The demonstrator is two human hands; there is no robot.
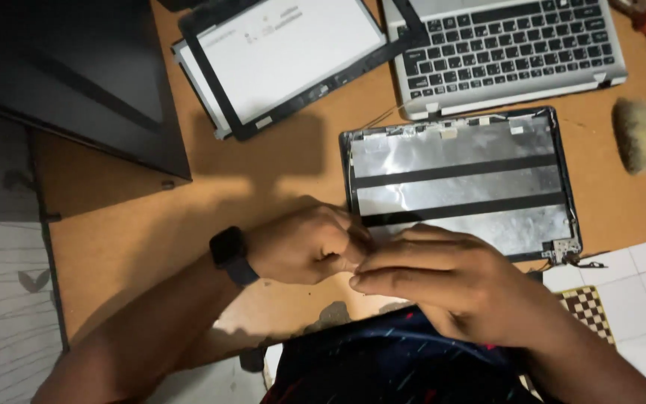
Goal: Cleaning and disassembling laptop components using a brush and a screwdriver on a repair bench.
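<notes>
Nearest the camera, the person's dark patterned clothing (383,363) fills the bottom of the view. Just above it the two hands meet over the near edge of the brown counter (136,232). The left hand (304,243), with a black watch (229,254) on its wrist, is curled narrow, its fingertips pinched together against the right hand. The right hand (431,277) lies flat-backed toward the camera, fingers drawn close and pointing left, touching the left hand's fingertips. Whether something small is held between them cannot be told; the fingers hide it.

The hands overlap the near left corner of a laptop lid shell (461,183), which lies open-side up on the counter, its silvery foil lining crossed by two dark strips, with a metal hinge (566,251) at its near right corner.

Beyond the shell sits a silver laptop base with a black keyboard (506,49). To the left of that lies a flat screen panel with a loose black bezel frame (282,60) resting on it at an angle. At the far left is a large dark panel (69,75). At the right edge lies a brush (641,135) with a blue band.
</notes>
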